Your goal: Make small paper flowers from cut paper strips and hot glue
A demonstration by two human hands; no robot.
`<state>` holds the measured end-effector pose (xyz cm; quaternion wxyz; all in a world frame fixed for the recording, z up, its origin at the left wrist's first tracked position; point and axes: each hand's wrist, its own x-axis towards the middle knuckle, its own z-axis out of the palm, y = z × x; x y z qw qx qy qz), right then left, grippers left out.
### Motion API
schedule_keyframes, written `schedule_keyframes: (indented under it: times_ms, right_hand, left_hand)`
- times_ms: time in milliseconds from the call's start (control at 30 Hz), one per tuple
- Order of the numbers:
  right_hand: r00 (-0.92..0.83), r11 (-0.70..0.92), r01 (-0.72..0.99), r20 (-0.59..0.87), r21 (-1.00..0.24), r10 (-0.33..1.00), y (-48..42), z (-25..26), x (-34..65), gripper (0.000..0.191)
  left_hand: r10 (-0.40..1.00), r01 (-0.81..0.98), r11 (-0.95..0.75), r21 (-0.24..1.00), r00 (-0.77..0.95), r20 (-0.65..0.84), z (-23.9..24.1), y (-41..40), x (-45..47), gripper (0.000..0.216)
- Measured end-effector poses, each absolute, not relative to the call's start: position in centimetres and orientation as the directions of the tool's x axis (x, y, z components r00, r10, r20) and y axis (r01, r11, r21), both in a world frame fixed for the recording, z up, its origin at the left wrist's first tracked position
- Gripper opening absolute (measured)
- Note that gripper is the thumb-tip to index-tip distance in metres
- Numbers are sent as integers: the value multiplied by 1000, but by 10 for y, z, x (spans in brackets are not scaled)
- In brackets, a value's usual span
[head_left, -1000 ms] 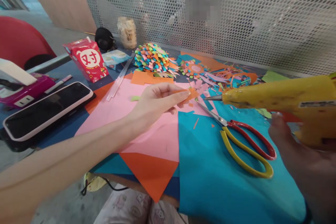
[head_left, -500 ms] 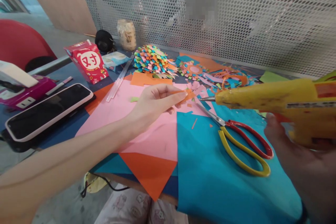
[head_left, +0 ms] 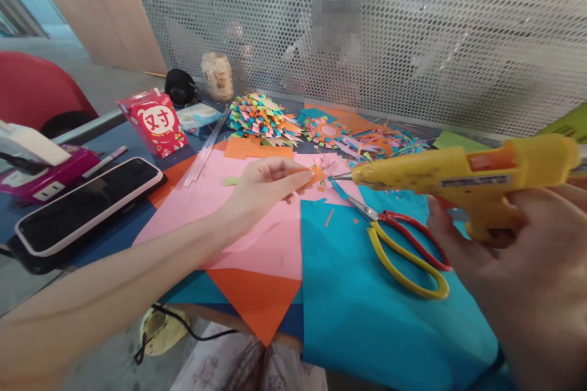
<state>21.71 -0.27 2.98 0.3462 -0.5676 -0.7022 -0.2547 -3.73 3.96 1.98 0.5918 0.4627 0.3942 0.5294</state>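
Note:
My left hand [head_left: 266, 186] reaches over the pink paper sheet [head_left: 257, 220] and pinches a small orange paper piece [head_left: 318, 176] between thumb and fingers. My right hand [head_left: 518, 269] grips a yellow hot glue gun [head_left: 458, 177] held level above the table. The gun's metal nozzle tip points left and sits right at the orange piece. Red and yellow scissors [head_left: 403, 250] lie on the blue paper sheet [head_left: 380, 311] below the gun.
A ball of multicoloured paper strips [head_left: 261, 116] and fringed paper scraps [head_left: 367, 140] sit at the back by the perforated metal screen [head_left: 367, 30]. A red carton [head_left: 156, 122], a jar [head_left: 217, 76], clear glue sticks [head_left: 204, 149], a phone [head_left: 87, 198] and a pink device [head_left: 41, 165] lie left.
The glue gun has moved left until its nozzle reaches the orange piece. My left hand has kept its pinch and stayed over the pink sheet.

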Motion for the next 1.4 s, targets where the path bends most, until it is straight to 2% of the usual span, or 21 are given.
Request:
schedule_keyframes:
  times_ms: [100, 233, 333, 400, 500, 533, 667, 733, 800, 867, 933, 1033, 1233, 1400]
  right_hand:
    - [-138, 188, 981, 845, 46, 516, -1, 30, 214, 26]
    - [-210, 256, 962, 846, 90, 491, 0, 24, 216, 20]
    - [-273, 272, 950, 832, 154, 483, 5, 24, 219, 29]
    - [-239, 221, 966, 805, 137, 544, 14, 25, 224, 33]
    - [-29, 71, 997, 689, -34, 724, 34, 20, 238, 34]
    - [4, 41, 998, 652, -53, 758, 42, 16, 243, 31]
    - [24, 17, 997, 544, -71, 839, 63, -3, 255, 31]
    - [45, -10, 998, 558, -66, 829, 63, -6, 248, 34]
    - [-13, 54, 997, 586, -52, 810, 54, -3, 233, 31]
    - [-150, 219, 974, 576, -52, 804, 40, 6, 216, 16]
    - [-376, 567, 807, 595, -167, 711, 25, 13, 199, 13]
    - [-462, 736, 622, 634, -268, 621, 7, 18, 184, 16]
    - [-480, 762, 550, 618, -342, 623, -1, 20, 180, 12]
    - [-487, 768, 543, 618, -339, 618, -3, 23, 180, 13]
  left_hand:
    - [994, -290, 10, 957, 104, 21, 19, 41, -40, 19]
    - [996, -361, 20, 932, 89, 13, 20, 43, -44, 19]
    - [995, -431, 40, 902, 98, 3, 23, 43, -46, 18]
    - [994, -461, 67, 885, 111, -17, 24, 42, -46, 19]
    - [990, -477, 123, 870, 126, -71, 24, 42, -45, 18]
    - [988, -476, 139, 869, 133, -85, 24, 41, -44, 18]
    - [977, -453, 168, 875, 196, -86, 23, 36, -42, 18]
    - [970, -443, 162, 882, 234, -61, 23, 33, -41, 17]
    - [961, -428, 146, 892, 276, -25, 22, 29, -39, 17]
    - [951, -407, 130, 904, 308, 1, 21, 25, -36, 16]
    - [949, -391, 110, 914, 314, 20, 19, 23, -33, 16]
    - [955, -388, 68, 919, 293, 53, 18, 22, -29, 18]
    - [962, -321, 2, 947, 259, 85, 17, 22, -29, 15]
    - [957, -295, -33, 955, 267, 116, 20, 21, -28, 11]
